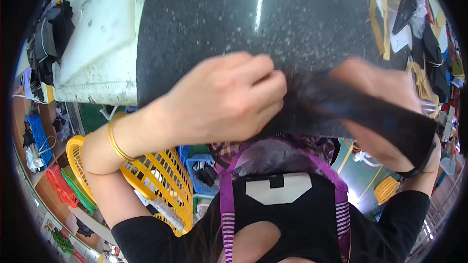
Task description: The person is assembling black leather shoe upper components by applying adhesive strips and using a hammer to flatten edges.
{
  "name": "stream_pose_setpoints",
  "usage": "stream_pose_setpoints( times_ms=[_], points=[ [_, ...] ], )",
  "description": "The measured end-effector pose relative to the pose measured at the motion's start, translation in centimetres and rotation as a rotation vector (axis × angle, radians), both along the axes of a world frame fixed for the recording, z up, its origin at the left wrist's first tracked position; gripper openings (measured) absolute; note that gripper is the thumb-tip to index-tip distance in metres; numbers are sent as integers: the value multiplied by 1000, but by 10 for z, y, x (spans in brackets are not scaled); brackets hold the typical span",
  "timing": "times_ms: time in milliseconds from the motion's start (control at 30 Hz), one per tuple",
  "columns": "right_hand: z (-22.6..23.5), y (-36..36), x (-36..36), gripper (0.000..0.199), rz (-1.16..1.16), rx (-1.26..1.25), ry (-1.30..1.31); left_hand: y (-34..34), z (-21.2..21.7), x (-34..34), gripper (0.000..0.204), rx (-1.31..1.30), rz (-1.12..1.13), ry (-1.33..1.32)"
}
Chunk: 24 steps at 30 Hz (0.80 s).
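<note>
My left hand is closed in a fist above the dark tabletop. What its fingers hold, if anything, is hidden. Just to its right, a broad black strip of flexible-looking material slants down toward my right wrist. My right hand is curled around the strip, blurred by motion. The strip covers part of that hand, and its left end fades into the dark surface between my hands.
A white worktop adjoins at left, with black pieces heaped beyond it. Below stand a yellow basket and a blue bin. Tan strips and dark scraps lie at the right edge.
</note>
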State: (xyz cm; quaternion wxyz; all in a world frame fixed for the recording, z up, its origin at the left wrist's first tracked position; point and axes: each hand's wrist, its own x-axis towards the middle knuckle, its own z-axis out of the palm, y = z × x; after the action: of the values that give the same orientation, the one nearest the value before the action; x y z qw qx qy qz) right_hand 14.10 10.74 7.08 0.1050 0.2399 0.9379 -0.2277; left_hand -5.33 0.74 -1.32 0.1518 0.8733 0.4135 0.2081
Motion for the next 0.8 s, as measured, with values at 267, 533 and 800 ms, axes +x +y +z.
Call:
stream_pose_setpoints(
  times_ms=[267, 533, 800],
  points=[
    [-6, 12, 3, 13, 154, -120, 19, 0, -23, -20, 19, 23, 13, -171],
    [-3, -14, 0, 24, -14, -86, -46, -12, -17, -16, 25, 198, -18, 66],
    [-1, -18, -2, 20, 25, 29, -18, -42, -30, -5, 29, 113, 361, -183]
  ],
)
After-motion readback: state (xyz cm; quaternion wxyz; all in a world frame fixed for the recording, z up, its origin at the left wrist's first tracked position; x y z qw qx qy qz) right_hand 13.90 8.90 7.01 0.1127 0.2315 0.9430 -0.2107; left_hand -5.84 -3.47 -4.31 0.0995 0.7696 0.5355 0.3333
